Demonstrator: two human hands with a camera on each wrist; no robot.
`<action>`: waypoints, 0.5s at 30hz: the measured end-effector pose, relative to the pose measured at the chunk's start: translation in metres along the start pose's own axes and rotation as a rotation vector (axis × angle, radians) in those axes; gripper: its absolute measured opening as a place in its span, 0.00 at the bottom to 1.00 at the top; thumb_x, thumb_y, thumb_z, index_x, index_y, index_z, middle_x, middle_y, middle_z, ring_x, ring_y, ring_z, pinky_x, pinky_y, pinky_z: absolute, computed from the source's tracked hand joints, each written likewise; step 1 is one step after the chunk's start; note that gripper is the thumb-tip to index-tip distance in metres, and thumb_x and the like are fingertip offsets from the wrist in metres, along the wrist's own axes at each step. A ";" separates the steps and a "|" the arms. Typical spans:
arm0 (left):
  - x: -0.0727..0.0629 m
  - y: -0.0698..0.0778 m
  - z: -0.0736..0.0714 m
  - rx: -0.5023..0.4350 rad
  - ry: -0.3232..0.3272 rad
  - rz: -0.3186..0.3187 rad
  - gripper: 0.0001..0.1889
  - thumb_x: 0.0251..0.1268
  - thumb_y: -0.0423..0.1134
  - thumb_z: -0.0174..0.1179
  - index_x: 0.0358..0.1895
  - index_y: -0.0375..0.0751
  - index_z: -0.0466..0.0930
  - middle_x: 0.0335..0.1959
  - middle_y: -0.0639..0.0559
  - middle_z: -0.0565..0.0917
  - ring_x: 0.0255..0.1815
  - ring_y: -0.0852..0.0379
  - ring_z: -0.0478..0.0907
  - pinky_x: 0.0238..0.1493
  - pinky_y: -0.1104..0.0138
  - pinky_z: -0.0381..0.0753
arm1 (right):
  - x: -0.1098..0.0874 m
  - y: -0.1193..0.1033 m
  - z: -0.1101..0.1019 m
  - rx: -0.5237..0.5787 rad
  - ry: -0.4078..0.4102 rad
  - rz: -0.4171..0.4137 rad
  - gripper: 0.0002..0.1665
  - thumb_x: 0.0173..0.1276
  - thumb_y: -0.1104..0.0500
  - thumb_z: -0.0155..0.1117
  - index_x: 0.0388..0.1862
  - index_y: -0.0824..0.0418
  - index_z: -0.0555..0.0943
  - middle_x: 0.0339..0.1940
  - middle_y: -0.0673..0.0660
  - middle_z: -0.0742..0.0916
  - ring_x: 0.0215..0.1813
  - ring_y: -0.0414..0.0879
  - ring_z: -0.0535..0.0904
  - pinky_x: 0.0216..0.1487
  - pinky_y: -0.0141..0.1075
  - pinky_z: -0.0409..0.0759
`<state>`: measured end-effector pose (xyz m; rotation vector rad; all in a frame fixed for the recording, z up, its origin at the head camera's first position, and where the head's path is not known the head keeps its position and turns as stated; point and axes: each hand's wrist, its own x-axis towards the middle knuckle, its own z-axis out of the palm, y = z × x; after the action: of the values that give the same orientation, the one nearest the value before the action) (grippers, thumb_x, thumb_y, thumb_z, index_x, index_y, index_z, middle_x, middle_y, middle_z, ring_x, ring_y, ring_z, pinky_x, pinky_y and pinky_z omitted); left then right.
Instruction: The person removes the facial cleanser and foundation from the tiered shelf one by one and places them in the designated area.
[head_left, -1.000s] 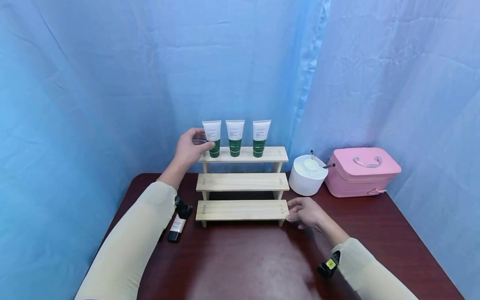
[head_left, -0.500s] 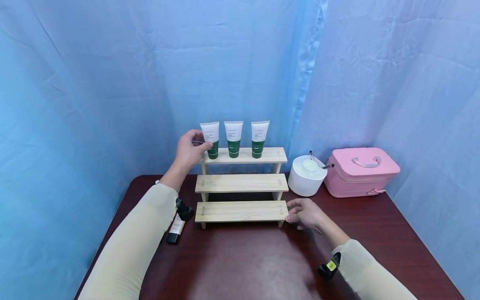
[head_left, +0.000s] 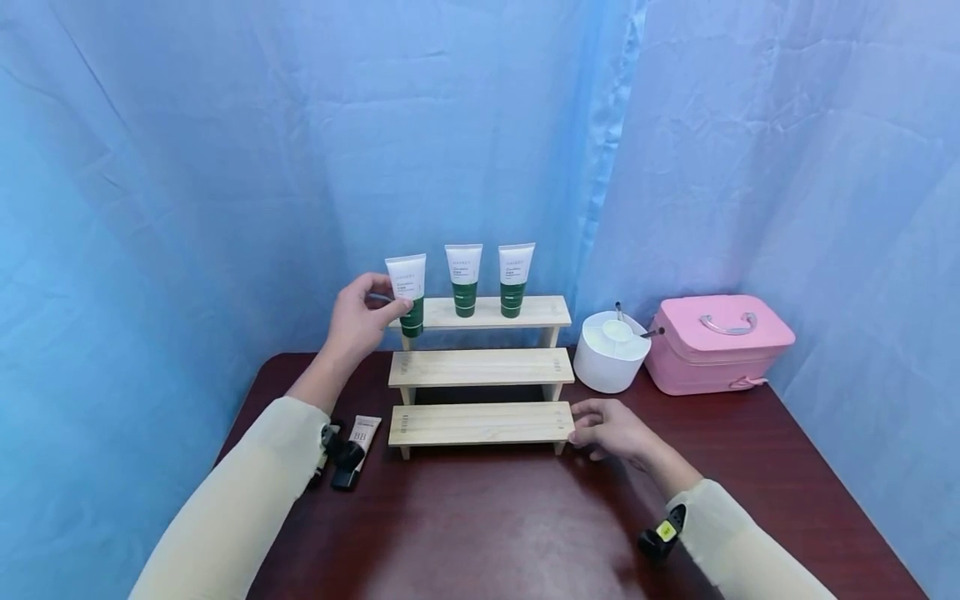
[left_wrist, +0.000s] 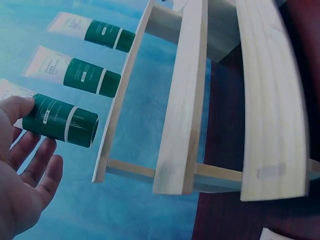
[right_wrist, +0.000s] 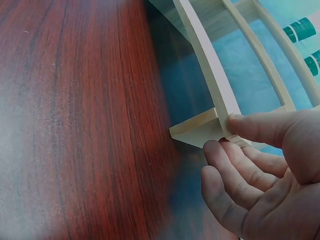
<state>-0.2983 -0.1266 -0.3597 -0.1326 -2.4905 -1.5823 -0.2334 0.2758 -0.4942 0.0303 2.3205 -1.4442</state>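
My left hand (head_left: 356, 321) pinches a white and green squeeze tube (head_left: 407, 279) between thumb and fingers, at the left end of the top step. In the left wrist view the tube's green cap (left_wrist: 82, 127) stands a little off the step's edge. Two matching tubes, a middle one (head_left: 464, 279) and a right one (head_left: 515, 279), stand cap down on the top step of the three-step wooden rack (head_left: 480, 367). At the right end of the lowest step, my right hand (head_left: 613, 429) grips the board's corner, thumb on its edge and fingertips beneath.
A BB cream tube (head_left: 365, 433) lies left of the rack, partly behind my wrist camera. On the right stand a white round organizer (head_left: 609, 367) with brushes and a pink case (head_left: 723, 367). Blue curtains (head_left: 480, 125) hang behind the dark red table (head_left: 480, 525).
My left hand has drawn the left tube off the top step, leftward and down, and the tube tilts slightly. The right hand keeps its place at the rack's corner.
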 end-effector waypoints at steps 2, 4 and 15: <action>-0.011 -0.002 -0.008 0.015 -0.004 0.011 0.18 0.71 0.42 0.66 0.59 0.41 0.78 0.56 0.43 0.80 0.57 0.43 0.79 0.52 0.54 0.78 | 0.001 0.000 0.001 0.003 -0.006 0.001 0.36 0.63 0.65 0.72 0.69 0.72 0.71 0.44 0.60 0.88 0.40 0.49 0.86 0.35 0.47 0.87; -0.022 -0.005 -0.016 0.025 -0.013 0.018 0.18 0.71 0.41 0.66 0.59 0.41 0.78 0.55 0.43 0.80 0.57 0.43 0.78 0.49 0.55 0.79 | 0.001 -0.001 0.001 0.004 -0.013 0.001 0.36 0.64 0.65 0.71 0.70 0.72 0.71 0.45 0.60 0.88 0.40 0.49 0.86 0.35 0.47 0.87; -0.094 -0.036 -0.045 0.021 -0.067 -0.021 0.17 0.69 0.39 0.68 0.57 0.41 0.80 0.49 0.43 0.82 0.46 0.48 0.79 0.43 0.61 0.80 | 0.000 -0.002 0.000 -0.010 -0.005 -0.006 0.36 0.62 0.67 0.71 0.68 0.73 0.71 0.43 0.61 0.87 0.39 0.49 0.86 0.32 0.44 0.86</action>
<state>-0.2078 -0.1805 -0.3925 -0.1599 -2.5664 -1.5844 -0.2336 0.2747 -0.4920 0.0167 2.3260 -1.4336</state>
